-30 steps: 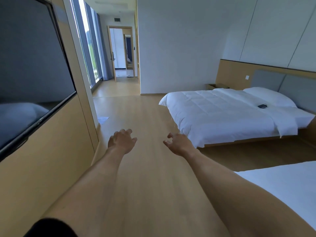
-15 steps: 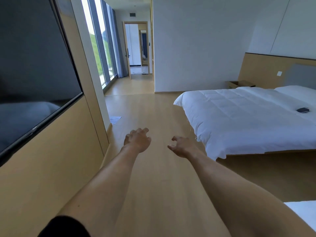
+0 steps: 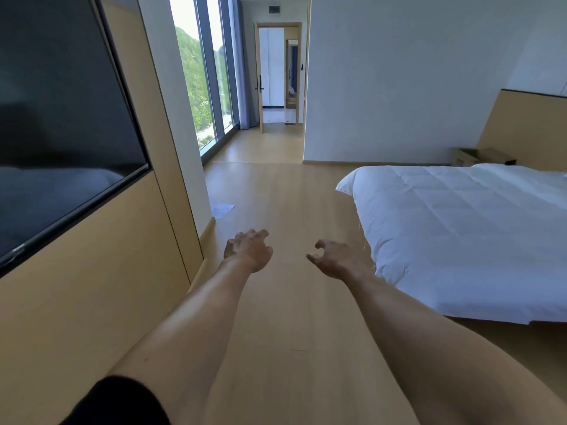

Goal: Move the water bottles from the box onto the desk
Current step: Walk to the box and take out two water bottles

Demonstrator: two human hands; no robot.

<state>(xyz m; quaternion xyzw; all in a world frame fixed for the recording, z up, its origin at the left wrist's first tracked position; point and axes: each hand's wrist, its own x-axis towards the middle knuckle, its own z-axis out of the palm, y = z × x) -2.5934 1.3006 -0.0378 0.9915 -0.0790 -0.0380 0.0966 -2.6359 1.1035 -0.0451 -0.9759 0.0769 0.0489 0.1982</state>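
While both bare arms are stretched forward over the wooden floor [image 3: 291, 210], nothing is held by either hand. The left hand [image 3: 250, 251], at 11 o'clock of frame centre, is seen with fingers [image 3: 256, 234] loosely curled and spread. The right hand [image 3: 336, 259], at 1 o'clock, is shown half open, fingertips hooked, touching nothing. A white bed [image 3: 460, 228] lies at 3 o'clock; a dark wall screen [image 3: 61, 118] at 9 o'clock. Bottles, box and desk cannot be seen.

Both bare arms reach forward, left hand [image 3: 249, 251] and right hand [image 3: 336, 259] loosely curled, holding nothing
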